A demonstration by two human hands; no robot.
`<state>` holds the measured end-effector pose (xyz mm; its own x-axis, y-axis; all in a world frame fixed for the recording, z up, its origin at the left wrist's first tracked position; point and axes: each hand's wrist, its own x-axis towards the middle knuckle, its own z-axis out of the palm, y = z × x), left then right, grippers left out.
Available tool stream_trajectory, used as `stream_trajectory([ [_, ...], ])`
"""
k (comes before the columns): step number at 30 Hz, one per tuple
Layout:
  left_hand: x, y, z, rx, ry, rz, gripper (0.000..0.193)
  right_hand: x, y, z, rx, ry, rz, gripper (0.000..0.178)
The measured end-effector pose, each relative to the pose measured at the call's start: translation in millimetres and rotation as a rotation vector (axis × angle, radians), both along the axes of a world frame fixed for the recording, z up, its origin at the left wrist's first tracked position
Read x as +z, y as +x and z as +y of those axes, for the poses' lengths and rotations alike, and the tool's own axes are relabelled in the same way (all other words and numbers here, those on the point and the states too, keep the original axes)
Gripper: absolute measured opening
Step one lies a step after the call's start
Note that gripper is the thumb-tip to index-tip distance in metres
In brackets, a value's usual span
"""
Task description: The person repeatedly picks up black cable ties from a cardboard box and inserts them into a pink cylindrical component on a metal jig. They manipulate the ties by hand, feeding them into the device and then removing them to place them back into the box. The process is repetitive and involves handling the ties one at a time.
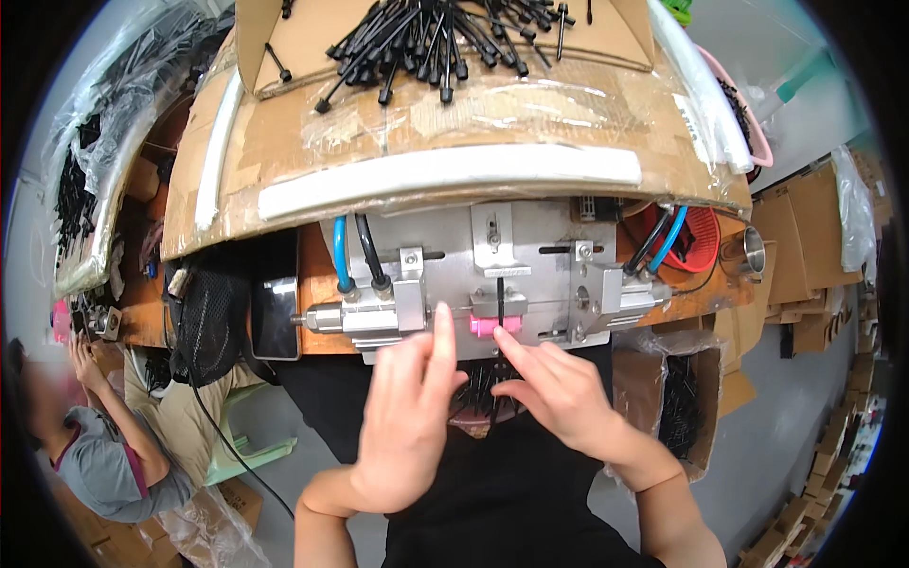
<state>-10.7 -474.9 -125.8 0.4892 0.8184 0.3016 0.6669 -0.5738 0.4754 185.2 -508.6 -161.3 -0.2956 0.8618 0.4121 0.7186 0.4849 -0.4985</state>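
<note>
In front of me a metal clamping fixture (459, 237) holds a bright pink block (483, 327) at its middle. A thin black rod-like part (500, 295) lies across the block, its lower end running down toward my lap. My right hand (563, 393) has its index fingertip on the rod beside the pink block, with the thumb apart, lower down near the rod. To the left, my left hand (407, 407) is raised with its index finger stretched toward the fixture, holding nothing visible. Several more black rods (483, 379) sit below the fixture, partly hidden by my hands.
Air cylinders with blue hoses (341, 251) flank the fixture. Above it, a cardboard-covered shelf (398, 123) carries a heap of black rods (436, 43). A box of black parts (682, 407) stands at right, near a red basket (696, 237). Another person (118, 454) sits at left.
</note>
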Motion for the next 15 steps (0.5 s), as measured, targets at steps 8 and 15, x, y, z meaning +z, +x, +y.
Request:
stream_trajectory([
  [8,50,41,202,-0.090,0.464,-0.013,0.029,120,98,219,-0.155,0.610,-0.672,0.018],
  [15,50,33,191,-0.325,0.118,0.003,0.017,107,126,204,0.141,0.518,-0.733,0.009],
])
